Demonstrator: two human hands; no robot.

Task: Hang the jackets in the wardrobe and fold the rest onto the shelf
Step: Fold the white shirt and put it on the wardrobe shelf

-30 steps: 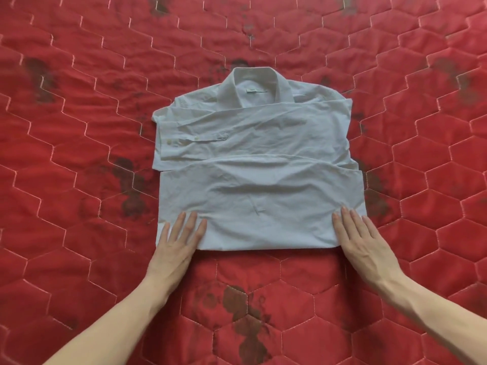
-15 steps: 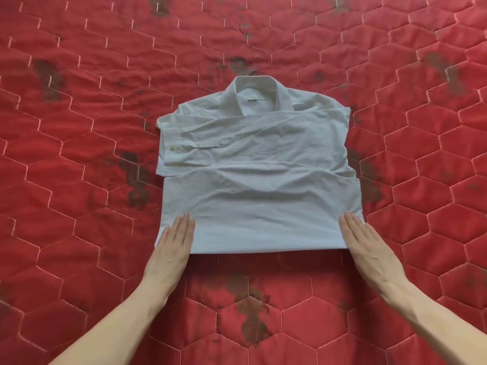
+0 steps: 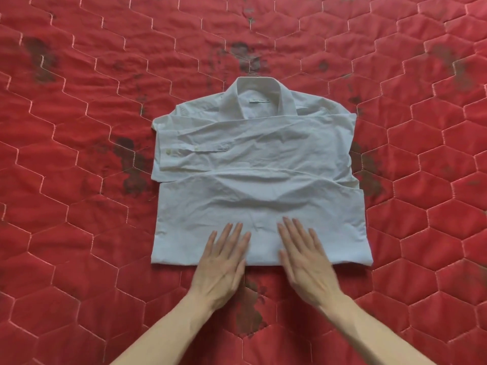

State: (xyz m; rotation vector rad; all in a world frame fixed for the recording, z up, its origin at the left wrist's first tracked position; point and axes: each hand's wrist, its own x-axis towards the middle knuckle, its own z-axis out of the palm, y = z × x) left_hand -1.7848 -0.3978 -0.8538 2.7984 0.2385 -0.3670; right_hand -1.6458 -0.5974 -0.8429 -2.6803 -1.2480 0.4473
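- Half a second ago the two hands lay at the outer near corners of the folded white shirt (image 3: 258,180), well apart; now both sit close together at the middle of its near edge
- The shirt itself lies where it did, flat on the red quilted cover (image 3: 79,233), collar (image 3: 259,94) at the far end, a cuffed sleeve (image 3: 195,151) folded across the chest toward the left, and the bottom part folded up over the lower half
- Dark blotches (image 3: 131,167) mark the cover just left of the shirt, and another patch shows on the near side between the forearms
- Left hand (image 3: 222,262): palm down, fingers straight and slightly spread, fingertips resting on the folded lower panel while the heel of the hand sits off the cloth on the cover; it presses flat and grasps nothing
- Right hand (image 3: 305,259): just beside the left, also palm down with straight fingers laid on the lower panel, reaching a little farther up the cloth; its outline is blurred, but the fingers are plainly extended, pressing the fabric and gripping nothing
- A narrow strip of shirt shows between the two hands
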